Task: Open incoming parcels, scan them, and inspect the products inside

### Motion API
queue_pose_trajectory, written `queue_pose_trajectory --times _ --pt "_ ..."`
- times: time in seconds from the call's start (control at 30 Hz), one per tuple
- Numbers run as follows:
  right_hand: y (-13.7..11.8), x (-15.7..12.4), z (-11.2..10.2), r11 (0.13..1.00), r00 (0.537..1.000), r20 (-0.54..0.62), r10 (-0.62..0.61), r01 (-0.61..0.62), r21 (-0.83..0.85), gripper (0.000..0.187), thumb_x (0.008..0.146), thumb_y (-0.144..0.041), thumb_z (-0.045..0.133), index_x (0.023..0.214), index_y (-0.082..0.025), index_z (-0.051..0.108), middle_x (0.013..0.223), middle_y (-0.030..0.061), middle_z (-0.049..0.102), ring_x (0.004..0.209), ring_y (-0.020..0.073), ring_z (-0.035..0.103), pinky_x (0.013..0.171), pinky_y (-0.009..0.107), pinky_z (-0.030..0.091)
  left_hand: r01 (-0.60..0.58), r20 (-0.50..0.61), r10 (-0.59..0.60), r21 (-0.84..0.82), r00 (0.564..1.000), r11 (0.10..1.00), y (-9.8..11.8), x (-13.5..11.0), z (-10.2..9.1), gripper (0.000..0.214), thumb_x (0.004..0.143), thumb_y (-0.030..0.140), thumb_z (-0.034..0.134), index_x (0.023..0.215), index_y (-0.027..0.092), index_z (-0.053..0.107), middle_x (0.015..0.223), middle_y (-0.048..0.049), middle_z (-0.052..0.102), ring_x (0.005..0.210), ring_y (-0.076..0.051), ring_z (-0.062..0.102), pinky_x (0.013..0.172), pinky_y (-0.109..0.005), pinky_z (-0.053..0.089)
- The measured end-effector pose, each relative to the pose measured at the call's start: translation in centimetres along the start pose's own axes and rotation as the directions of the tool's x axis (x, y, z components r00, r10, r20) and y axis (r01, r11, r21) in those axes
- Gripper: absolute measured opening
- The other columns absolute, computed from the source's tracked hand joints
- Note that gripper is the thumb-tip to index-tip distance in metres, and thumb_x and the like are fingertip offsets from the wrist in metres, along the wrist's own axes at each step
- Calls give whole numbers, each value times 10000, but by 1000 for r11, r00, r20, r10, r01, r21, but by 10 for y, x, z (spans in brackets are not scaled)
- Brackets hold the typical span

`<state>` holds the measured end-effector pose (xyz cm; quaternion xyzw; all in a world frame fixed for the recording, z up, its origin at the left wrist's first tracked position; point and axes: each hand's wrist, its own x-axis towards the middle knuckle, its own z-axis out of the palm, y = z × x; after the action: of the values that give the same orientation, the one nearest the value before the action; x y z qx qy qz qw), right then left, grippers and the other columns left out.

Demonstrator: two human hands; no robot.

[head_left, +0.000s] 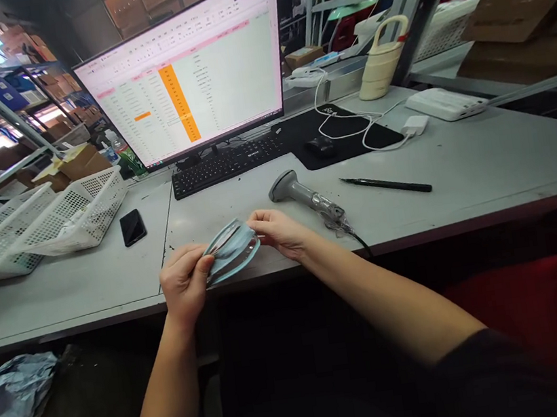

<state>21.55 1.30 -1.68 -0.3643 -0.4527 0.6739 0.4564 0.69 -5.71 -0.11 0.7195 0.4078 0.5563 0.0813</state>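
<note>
Between my hands, just above the desk's front edge, is a light blue pouch-like item [235,250] with rounded edges and a gap along its side. A shiny clear part shows at its right end; its exact kind is hard to make out. My left hand [185,279] pinches its left end between thumb and fingers. At the upper right end, my right hand [279,232] has its fingers closed on the item, with the fingertips partly hidden. A grey barcode scanner [305,195] lies right of my right hand, its handle wrapped in clear plastic.
A black pen-like tool [391,185] lies on the grey desk [483,168]. Behind are a keyboard [226,167], mouse [320,147], monitor [230,78] and white charging cable [366,135]. Left are a phone [132,227] and white perforated baskets [79,214]. A cream bottle [382,68] stands back right.
</note>
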Motion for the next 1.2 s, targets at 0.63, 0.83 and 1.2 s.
queue_pose_trajectory --times 0.63,0.83,1.2 --pt "2 12 26 971 979 73 188 -174 -163 289 669 -285 765 666 -194 491 697 -7 606 724 140 591 708 319 527 203 -295 -350 -432 889 879 -85 11 -6 462 773 604 754 671 157 704 563 18 574 517 -94 510 529 -214 429" --pt "-12 4 33 928 993 103 -55 89 -362 210 691 -243 722 611 -182 538 599 -54 515 633 97 438 611 253 321 -29 -157 -10 -241 987 970 -50 10 -33 626 791 642 733 1298 282 658 1297 -111 667 1100 -281 684 935 -428 570" --pt "-9 0 44 819 970 187 -158 234 -524 180 783 -206 634 629 -182 544 638 -47 552 642 106 487 630 258 358 -351 102 337 225 936 909 -17 -15 -51 471 765 208 850 1200 314 704 1286 -57 604 1080 -219 656 878 -357 576"
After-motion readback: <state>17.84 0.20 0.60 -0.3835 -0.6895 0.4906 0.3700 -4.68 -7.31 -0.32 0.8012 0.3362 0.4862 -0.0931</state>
